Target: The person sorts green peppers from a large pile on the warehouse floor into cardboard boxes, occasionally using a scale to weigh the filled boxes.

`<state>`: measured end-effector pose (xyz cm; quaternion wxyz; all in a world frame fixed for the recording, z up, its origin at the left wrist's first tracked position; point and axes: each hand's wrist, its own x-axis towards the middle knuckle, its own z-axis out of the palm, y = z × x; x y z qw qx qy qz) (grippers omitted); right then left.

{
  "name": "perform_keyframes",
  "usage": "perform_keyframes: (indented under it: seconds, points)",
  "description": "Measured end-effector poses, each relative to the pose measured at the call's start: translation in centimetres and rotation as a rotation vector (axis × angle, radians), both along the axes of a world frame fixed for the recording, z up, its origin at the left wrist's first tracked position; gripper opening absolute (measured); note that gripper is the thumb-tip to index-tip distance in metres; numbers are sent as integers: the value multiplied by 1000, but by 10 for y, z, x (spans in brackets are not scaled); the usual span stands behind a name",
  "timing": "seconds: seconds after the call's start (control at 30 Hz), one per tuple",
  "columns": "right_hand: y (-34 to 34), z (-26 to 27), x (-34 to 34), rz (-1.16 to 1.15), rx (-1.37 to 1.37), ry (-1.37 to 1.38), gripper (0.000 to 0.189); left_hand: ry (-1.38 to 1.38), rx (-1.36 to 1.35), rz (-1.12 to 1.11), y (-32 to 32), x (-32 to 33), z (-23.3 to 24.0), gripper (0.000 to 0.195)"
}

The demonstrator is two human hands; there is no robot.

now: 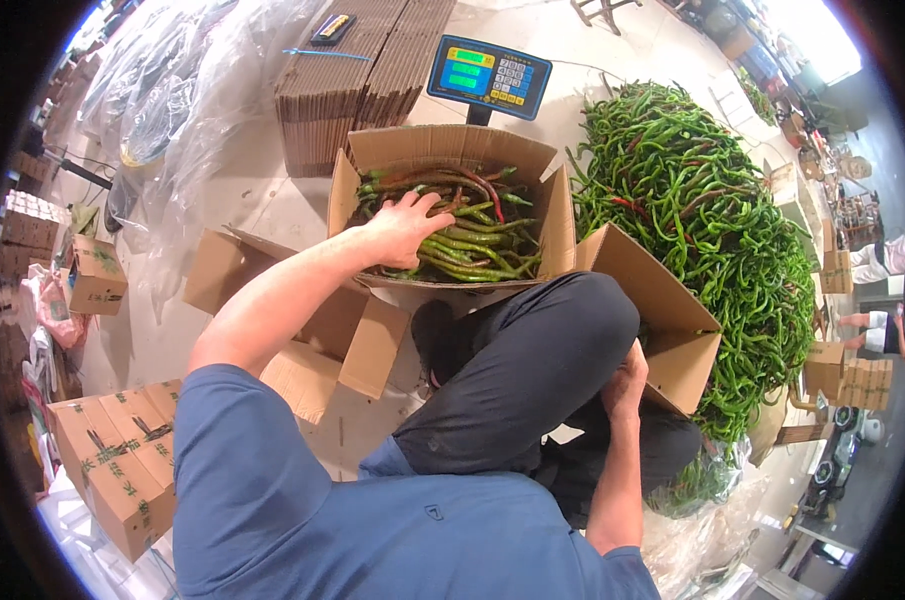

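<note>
My left hand (407, 229) rests palm down, fingers spread, on long green peppers (471, 244) inside an open cardboard carton (452, 146). A few of these peppers are brownish, and one is red (490, 187). Beyond the carton stands a digital scale display (490, 76), its readout lit green. Beside my bent knee is my right hand (626, 381); its fingers are partly hidden by the leg, so I cannot tell whether it holds anything. Right by it, a second open carton (647, 292) leans against a large heap of green peppers (692, 217).
An open, tilted carton (325, 322) lies on the floor to the left. Flattened cardboard (355, 82) is stacked behind, next to clear plastic sheeting (174, 97). Closed printed boxes (122, 450) stand at lower left. More boxes (865, 382) and other people (884, 259) are far right.
</note>
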<state>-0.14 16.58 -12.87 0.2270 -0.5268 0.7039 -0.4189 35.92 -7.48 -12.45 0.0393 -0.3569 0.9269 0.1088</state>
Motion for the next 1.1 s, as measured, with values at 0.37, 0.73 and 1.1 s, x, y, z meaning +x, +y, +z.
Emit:
perform_keyframes:
  seconds: [0.37, 0.73, 1.1]
  points:
    - [-1, 3, 5, 67, -5, 418, 18, 58, 145, 25, -20, 13, 24, 82]
    - [-5, -4, 9, 41, -62, 488, 21, 132, 252, 84, -14, 6, 53, 86]
    - [-5, -11, 8, 15, -74, 550, 25, 152, 368, -91, -47, -13, 135, 74]
